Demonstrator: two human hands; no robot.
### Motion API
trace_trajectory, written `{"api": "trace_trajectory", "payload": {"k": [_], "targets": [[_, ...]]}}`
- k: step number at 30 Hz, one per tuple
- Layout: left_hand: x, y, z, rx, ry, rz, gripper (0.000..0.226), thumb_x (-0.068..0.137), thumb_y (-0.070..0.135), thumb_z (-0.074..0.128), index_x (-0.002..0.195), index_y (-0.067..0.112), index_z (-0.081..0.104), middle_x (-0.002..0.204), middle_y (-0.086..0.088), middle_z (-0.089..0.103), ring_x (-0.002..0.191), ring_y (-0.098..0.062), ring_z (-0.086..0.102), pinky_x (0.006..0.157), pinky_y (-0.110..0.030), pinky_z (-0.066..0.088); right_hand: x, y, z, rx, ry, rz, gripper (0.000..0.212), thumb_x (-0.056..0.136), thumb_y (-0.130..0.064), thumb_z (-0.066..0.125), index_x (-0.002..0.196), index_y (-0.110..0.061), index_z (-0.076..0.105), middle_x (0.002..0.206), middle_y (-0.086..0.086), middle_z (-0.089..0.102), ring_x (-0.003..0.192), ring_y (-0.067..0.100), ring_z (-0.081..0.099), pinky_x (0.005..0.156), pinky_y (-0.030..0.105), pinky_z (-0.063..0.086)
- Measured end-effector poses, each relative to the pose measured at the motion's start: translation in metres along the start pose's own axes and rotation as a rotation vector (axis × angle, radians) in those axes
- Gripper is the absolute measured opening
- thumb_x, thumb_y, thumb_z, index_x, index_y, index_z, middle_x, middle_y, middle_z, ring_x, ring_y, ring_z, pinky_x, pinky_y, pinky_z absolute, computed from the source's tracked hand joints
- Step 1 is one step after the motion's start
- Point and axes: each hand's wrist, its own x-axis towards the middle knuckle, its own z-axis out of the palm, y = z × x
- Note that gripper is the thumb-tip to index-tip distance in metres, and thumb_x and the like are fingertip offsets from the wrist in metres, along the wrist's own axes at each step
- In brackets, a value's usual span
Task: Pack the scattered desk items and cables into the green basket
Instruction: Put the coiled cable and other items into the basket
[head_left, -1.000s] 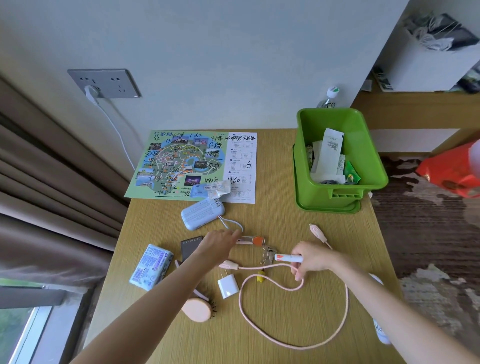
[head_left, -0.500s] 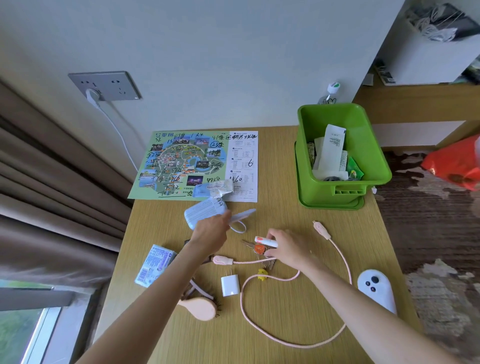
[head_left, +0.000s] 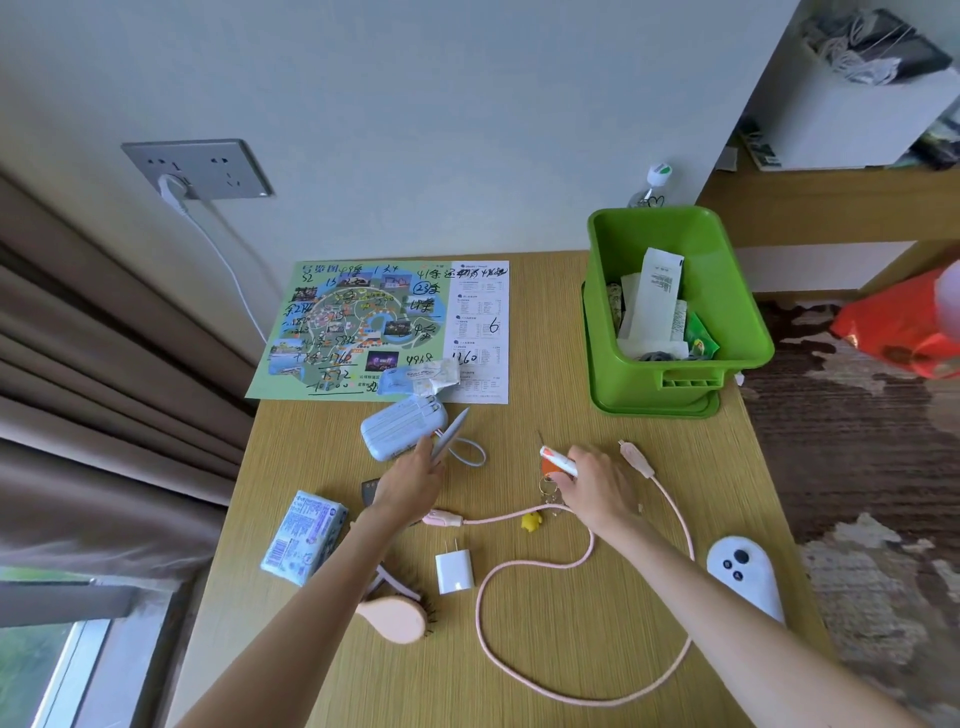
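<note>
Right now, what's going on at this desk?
A person is tidying a desk with both hands. The left hand pinches a slim pale-blue stick beside the blue power bank; the right hand grips a white-and-orange pen over a bunch of keys. The green basket at the back right already holds papers. The pink cable, white charger, hairbrush and tissue pack lie on the desk, not yet packed.

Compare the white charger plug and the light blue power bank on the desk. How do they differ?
The white charger plug is white and looks smaller; the light blue power bank is pale blue and bulkier. The plug lies untouched beside the pink cable; the power bank lies just below the map, close by the left hand. Both lie on the desk, outside the green basket.
</note>
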Motion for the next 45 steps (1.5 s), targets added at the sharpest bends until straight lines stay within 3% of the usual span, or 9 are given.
{"api": "trace_trajectory", "payload": {"k": [4,9,13,21,27,31,35,40,45], "targets": [[0.0,0.002,-0.001,-0.013,0.009,-0.011,0.024,0.098,0.018,0.043,0.12,0.009,0.042,0.093,-0.006,0.058,0.076,-0.021,0.051,0.056,-0.03,0.034,-0.004,-0.007,0.002,0.016,-0.036,0.118,0.039,0.085,-0.054,0.064,0.076,-0.018,0.051,0.075,-0.004,0.052,0.062,0.016,0.051,0.048,0.028,0.029],[0.001,0.005,-0.002,-0.058,0.005,0.005,0.019,0.099,0.019,0.044,0.113,0.006,0.044,0.088,-0.008,0.059,0.071,-0.024,0.055,0.055,-0.033,0.038,0.002,-0.015,0.008,-0.006,-0.064,0.16,0.02,0.089,-0.028,0.067,0.098,-0.011,0.062,0.101,0.004,0.064,0.077,0.019,0.058,0.061,0.03,0.039],[0.002,0.013,-0.001,-0.131,-0.002,0.011,0.014,0.1,0.022,0.044,0.102,0.008,0.045,0.077,-0.002,0.054,0.059,-0.017,0.048,0.05,-0.031,0.037,0.004,-0.017,0.0,0.005,-0.067,0.099,0.017,0.092,-0.026,0.064,0.099,-0.011,0.063,0.103,0.004,0.062,0.077,0.019,0.055,0.06,0.03,0.036],[0.014,0.058,-0.032,-0.318,-0.002,0.072,0.019,0.098,0.024,0.047,0.089,0.008,0.044,0.068,-0.003,0.05,0.055,-0.02,0.043,0.052,-0.034,0.037,0.013,-0.033,-0.065,0.178,0.162,-0.069,0.03,0.088,-0.028,0.068,0.07,-0.013,0.049,0.066,-0.004,0.047,0.059,0.02,0.047,0.05,0.033,0.034],[0.024,0.113,-0.073,-0.518,-0.015,0.217,0.021,0.1,0.019,0.047,0.081,0.015,0.04,0.071,-0.006,0.056,0.056,-0.018,0.051,0.053,-0.026,0.043,0.034,-0.047,-0.137,0.313,0.343,-0.13,0.027,0.086,-0.032,0.07,0.076,-0.01,0.058,0.063,0.003,0.059,0.049,0.019,0.05,0.045,0.033,0.044],[0.038,0.154,-0.094,-0.57,0.008,0.266,0.02,0.102,0.019,0.044,0.082,0.015,0.041,0.071,-0.004,0.061,0.051,-0.011,0.054,0.046,-0.015,0.04,0.06,-0.038,-0.188,0.419,0.427,-0.086,0.028,0.085,-0.031,0.07,0.075,-0.008,0.058,0.068,0.008,0.065,0.059,0.028,0.061,0.051,0.036,0.046],[0.055,0.188,-0.105,-0.593,-0.015,0.301,0.017,0.102,0.018,0.042,0.088,0.01,0.043,0.068,-0.003,0.062,0.048,-0.009,0.054,0.046,-0.016,0.042,0.094,-0.013,-0.225,0.426,0.509,-0.033,0.024,0.086,-0.027,0.066,0.077,-0.006,0.058,0.071,0.01,0.07,0.062,0.028,0.063,0.052,0.037,0.044],[0.078,0.208,-0.105,-0.588,-0.019,0.283,0.017,0.102,0.023,0.042,0.09,0.012,0.048,0.066,0.001,0.065,0.049,-0.005,0.053,0.053,-0.02,0.042,0.137,0.021,-0.235,0.367,0.42,0.007,0.023,0.089,-0.024,0.065,0.077,-0.007,0.055,0.069,-0.001,0.071,0.05,0.0,0.054,0.047,0.026,0.032],[0.1,0.21,-0.098,-0.572,-0.031,0.274,0.019,0.102,0.023,0.041,0.087,0.017,0.051,0.068,0.002,0.063,0.049,0.001,0.053,0.051,-0.011,0.041,0.16,0.038,-0.221,0.46,0.06,-0.052,0.014,0.088,-0.019,0.067,0.083,-0.008,0.061,0.073,0.005,0.074,0.054,0.018,0.055,0.055,0.031,0.04]]}}
